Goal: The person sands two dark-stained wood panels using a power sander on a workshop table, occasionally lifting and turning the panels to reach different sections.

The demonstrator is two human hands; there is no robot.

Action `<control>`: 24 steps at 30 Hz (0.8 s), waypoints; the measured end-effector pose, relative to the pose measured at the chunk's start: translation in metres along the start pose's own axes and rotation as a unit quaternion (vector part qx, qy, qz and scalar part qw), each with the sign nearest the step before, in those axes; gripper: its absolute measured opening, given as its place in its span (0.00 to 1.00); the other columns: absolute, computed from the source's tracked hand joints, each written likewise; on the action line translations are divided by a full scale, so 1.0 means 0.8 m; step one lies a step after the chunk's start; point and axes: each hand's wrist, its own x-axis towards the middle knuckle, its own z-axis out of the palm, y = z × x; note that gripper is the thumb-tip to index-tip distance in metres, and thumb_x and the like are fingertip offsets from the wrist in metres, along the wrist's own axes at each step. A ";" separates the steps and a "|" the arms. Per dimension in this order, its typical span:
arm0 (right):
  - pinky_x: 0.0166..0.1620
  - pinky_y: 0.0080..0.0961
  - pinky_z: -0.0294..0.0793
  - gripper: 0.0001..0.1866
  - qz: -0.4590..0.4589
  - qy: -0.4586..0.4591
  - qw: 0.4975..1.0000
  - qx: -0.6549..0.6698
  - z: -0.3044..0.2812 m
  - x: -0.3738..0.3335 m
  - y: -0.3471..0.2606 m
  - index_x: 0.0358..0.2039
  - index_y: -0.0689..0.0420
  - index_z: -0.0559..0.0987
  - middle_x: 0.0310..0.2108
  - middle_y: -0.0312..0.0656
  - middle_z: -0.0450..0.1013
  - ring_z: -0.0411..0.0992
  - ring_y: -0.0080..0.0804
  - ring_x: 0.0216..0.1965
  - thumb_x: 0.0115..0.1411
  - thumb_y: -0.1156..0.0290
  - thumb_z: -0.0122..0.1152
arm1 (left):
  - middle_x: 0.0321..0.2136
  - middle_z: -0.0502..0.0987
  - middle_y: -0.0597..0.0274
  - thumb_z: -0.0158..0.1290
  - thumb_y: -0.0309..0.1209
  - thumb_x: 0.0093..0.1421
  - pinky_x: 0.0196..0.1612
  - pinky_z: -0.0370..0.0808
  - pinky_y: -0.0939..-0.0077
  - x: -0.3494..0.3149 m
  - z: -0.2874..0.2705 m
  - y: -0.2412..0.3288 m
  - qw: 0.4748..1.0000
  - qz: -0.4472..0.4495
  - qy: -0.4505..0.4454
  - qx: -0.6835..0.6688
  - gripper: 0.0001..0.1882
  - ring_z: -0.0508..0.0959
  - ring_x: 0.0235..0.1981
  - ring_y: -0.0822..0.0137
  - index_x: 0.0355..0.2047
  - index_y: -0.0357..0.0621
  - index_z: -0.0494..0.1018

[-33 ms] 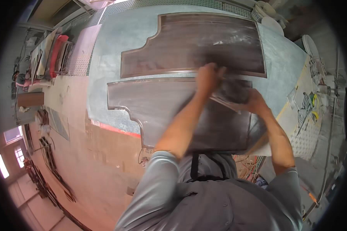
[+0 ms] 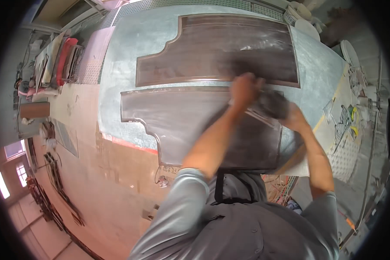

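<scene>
Both hands are at a dark block with a pale flat edge (image 2: 272, 104), blurred by motion; its exact kind cannot be made out. At its left end, my left hand (image 2: 244, 90) has its fingers closed on it. My right hand (image 2: 295, 118) wraps its right end. Beneath lies the nearer dark brown panel (image 2: 177, 108), with a raised, curved border and a stepped left side. A similar farther panel (image 2: 216, 47) lies just beyond it, dusty and streaked. The block hides part of the near panel's right side.
Both panels rest on a pale blue-green worktop (image 2: 121, 47). Round white containers (image 2: 297, 13) stand at the far right. Coiled cable (image 2: 344, 119) and yellow-handled tools lie at the right edge. Stacked boards and a red piece (image 2: 66, 60) lean at the left.
Both hands and the dark block have shifted a little to the right over the near panel. The panels have stayed in place.
</scene>
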 end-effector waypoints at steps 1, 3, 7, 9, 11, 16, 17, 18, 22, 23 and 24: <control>0.52 0.44 0.78 0.29 0.071 0.009 0.997 0.017 -0.009 -0.032 0.027 0.49 0.60 0.81 0.47 0.54 0.80 0.77 0.56 0.50 0.44 0.65 0.74 | 0.32 0.82 0.44 0.61 0.49 0.60 0.43 0.77 0.46 -0.010 0.030 0.025 1.000 0.022 -0.013 0.003 0.21 0.82 0.38 0.40 0.30 0.42 0.79; 0.51 0.46 0.76 0.20 0.250 -0.036 0.960 -0.122 -0.030 -0.095 0.064 0.39 0.64 0.78 0.40 0.58 0.78 0.76 0.62 0.46 0.45 0.70 0.71 | 0.31 0.82 0.46 0.60 0.45 0.61 0.43 0.77 0.45 -0.041 0.079 0.066 0.999 0.019 -0.026 -0.036 0.17 0.82 0.37 0.42 0.32 0.43 0.77; 0.49 0.43 0.78 0.23 0.265 0.010 0.964 -0.008 -0.027 -0.146 0.061 0.42 0.66 0.80 0.40 0.61 0.80 0.78 0.59 0.46 0.43 0.73 0.69 | 0.29 0.81 0.46 0.61 0.44 0.60 0.41 0.77 0.48 -0.086 0.095 0.074 0.997 0.038 -0.018 -0.060 0.17 0.82 0.36 0.43 0.32 0.41 0.77; 0.48 0.44 0.79 0.23 0.294 -0.007 0.955 -0.026 -0.007 -0.127 0.027 0.41 0.66 0.81 0.38 0.61 0.80 0.78 0.61 0.44 0.41 0.73 0.69 | 0.29 0.82 0.48 0.61 0.45 0.61 0.42 0.78 0.48 -0.097 0.067 0.046 0.997 0.007 -0.028 -0.065 0.18 0.82 0.38 0.42 0.31 0.42 0.78; 0.47 0.45 0.80 0.23 0.277 -0.026 0.959 -0.055 0.027 -0.083 -0.023 0.41 0.66 0.81 0.36 0.61 0.80 0.78 0.63 0.43 0.39 0.74 0.69 | 0.30 0.83 0.51 0.62 0.42 0.59 0.40 0.77 0.47 -0.095 0.016 -0.003 0.994 -0.027 -0.025 -0.103 0.14 0.82 0.34 0.42 0.33 0.45 0.79; 0.44 0.50 0.80 0.26 0.129 -0.068 0.989 -0.024 0.113 0.094 -0.186 0.47 0.57 0.81 0.36 0.54 0.82 0.77 0.65 0.41 0.42 0.70 0.68 | 0.23 0.80 0.45 0.65 0.47 0.58 0.35 0.75 0.48 -0.069 -0.161 -0.151 0.991 -0.030 0.113 -0.068 0.21 0.80 0.28 0.41 0.23 0.40 0.78; 0.44 0.50 0.80 0.29 0.122 -0.078 0.989 0.036 0.129 0.130 -0.221 0.51 0.55 0.81 0.37 0.55 0.82 0.78 0.62 0.42 0.45 0.65 0.72 | 0.22 0.79 0.45 0.66 0.47 0.58 0.34 0.75 0.50 -0.069 -0.200 -0.183 0.988 -0.033 0.132 -0.078 0.21 0.80 0.27 0.42 0.23 0.40 0.78; 0.43 0.50 0.79 0.32 0.094 -0.071 0.993 0.031 0.146 0.159 -0.256 0.54 0.54 0.81 0.36 0.55 0.82 0.79 0.61 0.42 0.45 0.62 0.74 | 0.22 0.79 0.47 0.67 0.46 0.58 0.33 0.75 0.52 -0.067 -0.242 -0.218 0.994 -0.045 0.100 0.010 0.22 0.79 0.26 0.43 0.21 0.39 0.77; 0.46 0.51 0.80 0.41 0.018 -0.076 0.997 0.025 0.223 0.250 -0.372 0.63 0.47 0.75 0.38 0.56 0.81 0.80 0.57 0.43 0.46 0.56 0.75 | 0.15 0.76 0.58 0.69 0.45 0.58 0.29 0.72 0.67 -0.089 -0.376 -0.334 0.974 -0.085 0.192 -0.084 0.23 0.72 0.19 0.70 0.18 0.38 0.77; 0.48 0.51 0.80 0.39 0.010 -0.065 0.995 0.072 0.246 0.269 -0.394 0.60 0.50 0.77 0.39 0.57 0.81 0.79 0.58 0.45 0.45 0.58 0.75 | 0.15 0.76 0.61 0.70 0.46 0.57 0.28 0.71 0.69 -0.091 -0.411 -0.362 0.977 -0.102 0.186 -0.023 0.24 0.72 0.19 0.73 0.18 0.39 0.78; 0.46 0.52 0.80 0.32 0.034 -0.130 0.991 0.007 0.269 0.291 -0.416 0.52 0.55 0.80 0.38 0.57 0.81 0.80 0.58 0.44 0.45 0.59 0.75 | 0.14 0.76 0.65 0.70 0.46 0.57 0.27 0.70 0.70 -0.102 -0.433 -0.385 0.962 -0.131 0.225 -0.078 0.24 0.71 0.19 0.74 0.17 0.39 0.79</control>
